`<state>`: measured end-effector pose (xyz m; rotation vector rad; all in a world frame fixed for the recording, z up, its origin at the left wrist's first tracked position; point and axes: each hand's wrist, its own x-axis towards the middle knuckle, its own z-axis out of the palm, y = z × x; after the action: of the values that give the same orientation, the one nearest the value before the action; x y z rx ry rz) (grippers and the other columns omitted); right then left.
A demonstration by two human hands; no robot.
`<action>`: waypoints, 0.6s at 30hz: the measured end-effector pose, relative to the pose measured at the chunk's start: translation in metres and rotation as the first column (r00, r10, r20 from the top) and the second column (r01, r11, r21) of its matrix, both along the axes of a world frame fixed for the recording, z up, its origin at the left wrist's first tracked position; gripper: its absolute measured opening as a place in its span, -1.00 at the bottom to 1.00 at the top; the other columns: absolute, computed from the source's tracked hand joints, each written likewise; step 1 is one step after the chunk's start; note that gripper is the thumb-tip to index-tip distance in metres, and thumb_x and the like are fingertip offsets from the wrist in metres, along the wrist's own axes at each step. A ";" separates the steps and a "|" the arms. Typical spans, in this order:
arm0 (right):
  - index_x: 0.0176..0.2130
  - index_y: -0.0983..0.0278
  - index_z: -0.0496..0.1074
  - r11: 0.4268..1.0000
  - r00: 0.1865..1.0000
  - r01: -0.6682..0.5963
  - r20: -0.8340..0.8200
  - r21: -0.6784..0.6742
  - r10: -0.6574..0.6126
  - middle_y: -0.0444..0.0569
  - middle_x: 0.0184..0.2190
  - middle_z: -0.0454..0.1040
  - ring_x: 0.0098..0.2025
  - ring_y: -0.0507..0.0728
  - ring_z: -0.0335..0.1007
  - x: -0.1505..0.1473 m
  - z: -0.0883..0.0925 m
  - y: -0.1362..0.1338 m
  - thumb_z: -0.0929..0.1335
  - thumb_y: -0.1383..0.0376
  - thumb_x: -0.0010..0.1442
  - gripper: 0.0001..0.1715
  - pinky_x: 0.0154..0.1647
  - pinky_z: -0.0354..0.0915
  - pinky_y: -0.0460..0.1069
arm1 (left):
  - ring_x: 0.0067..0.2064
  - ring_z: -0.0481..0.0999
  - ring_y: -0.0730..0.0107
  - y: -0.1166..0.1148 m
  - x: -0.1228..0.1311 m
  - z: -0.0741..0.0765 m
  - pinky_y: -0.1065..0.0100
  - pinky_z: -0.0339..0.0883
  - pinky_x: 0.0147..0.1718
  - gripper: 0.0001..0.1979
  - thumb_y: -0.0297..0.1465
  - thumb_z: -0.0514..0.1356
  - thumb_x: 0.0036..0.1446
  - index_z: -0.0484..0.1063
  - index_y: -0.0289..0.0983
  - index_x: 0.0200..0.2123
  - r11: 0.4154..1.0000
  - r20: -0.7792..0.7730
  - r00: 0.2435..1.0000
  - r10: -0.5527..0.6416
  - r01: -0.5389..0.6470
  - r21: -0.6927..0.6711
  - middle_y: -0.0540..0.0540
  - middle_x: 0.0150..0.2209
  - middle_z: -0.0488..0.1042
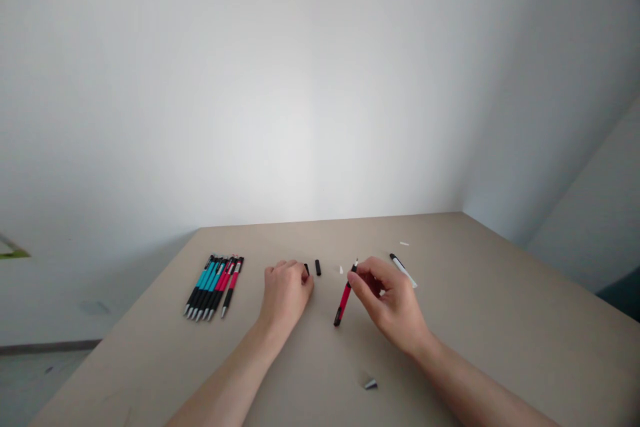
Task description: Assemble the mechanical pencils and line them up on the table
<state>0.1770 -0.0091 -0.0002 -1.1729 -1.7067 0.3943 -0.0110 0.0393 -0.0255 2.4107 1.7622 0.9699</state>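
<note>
My right hand (pixel 393 303) pinches a red and black pen (pixel 344 302) near its upper end. The pen slants, with its pale narrow tip up and its black clip end down. My left hand (pixel 286 293) is closed low over the table, its fingertips on a black grip sleeve (pixel 307 269) that is mostly hidden. Just right of those fingers, another black grip sleeve (pixel 317 267) lies on the table. A small white piece (pixel 341 269) lies between the hands. Nearer the front is a silver cone tip (pixel 371 384).
On the left of the beige table (pixel 160 360), several blue and red pens (pixel 213 287) lie side by side. A white and black pen (pixel 403 271) lies behind my right hand, with a thin white strip (pixel 405 243) farther back. White walls (pixel 320 93) border the table.
</note>
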 end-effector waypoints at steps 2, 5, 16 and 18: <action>-0.51 0.26 0.27 1.000 0.999 -0.021 0.036 0.020 0.020 -0.17 -0.59 0.20 -0.55 0.00 0.09 0.000 0.001 -0.001 0.29 0.24 0.21 -0.72 -0.53 0.06 -0.08 | -0.41 0.43 0.32 -0.003 0.002 0.003 0.34 0.21 -0.37 -0.84 -0.47 0.18 0.01 0.37 -0.27 -0.59 1.000 0.062 0.998 -0.023 0.023 -0.004 -0.04 -0.53 0.46; -0.48 0.26 0.30 0.998 0.997 -0.057 0.050 0.001 0.057 -0.14 -0.55 0.28 -0.52 0.01 0.15 -0.001 0.001 -0.002 0.28 0.22 0.23 -0.73 -0.52 0.12 -0.09 | -0.44 0.41 0.42 -0.010 0.005 0.006 0.40 0.25 -0.39 -0.89 -0.41 0.20 0.04 0.32 -0.25 -0.49 0.990 0.361 0.926 -0.112 0.134 -0.035 0.01 -0.50 0.44; -0.17 0.27 0.34 0.995 0.990 -0.087 -0.115 -0.051 0.080 -0.02 -0.40 0.50 -0.39 0.07 0.40 -0.003 -0.006 -0.002 0.21 0.17 0.31 -0.75 -0.39 0.29 -0.08 | -0.28 0.54 0.38 -0.021 0.008 0.014 0.33 0.38 -0.23 -0.76 -0.39 0.24 0.08 0.22 -0.23 -0.22 0.880 0.902 0.383 -0.201 0.475 -0.006 -0.07 -0.31 0.54; -0.15 0.28 0.37 0.998 0.994 -0.062 -0.085 -0.010 0.061 -0.03 -0.41 0.48 -0.40 0.06 0.37 -0.002 -0.007 -0.001 0.21 0.19 0.31 -0.75 -0.39 0.27 -0.09 | -0.27 0.54 0.38 -0.021 0.006 0.013 0.32 0.39 -0.22 -0.74 -0.39 0.24 0.08 0.26 -0.24 -0.17 0.885 0.891 0.392 -0.227 0.465 0.021 -0.08 -0.30 0.54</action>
<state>0.1750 -0.0098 -0.0077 -1.0995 -1.6716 0.4871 -0.0046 0.0184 -0.0121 1.4751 0.8396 1.4421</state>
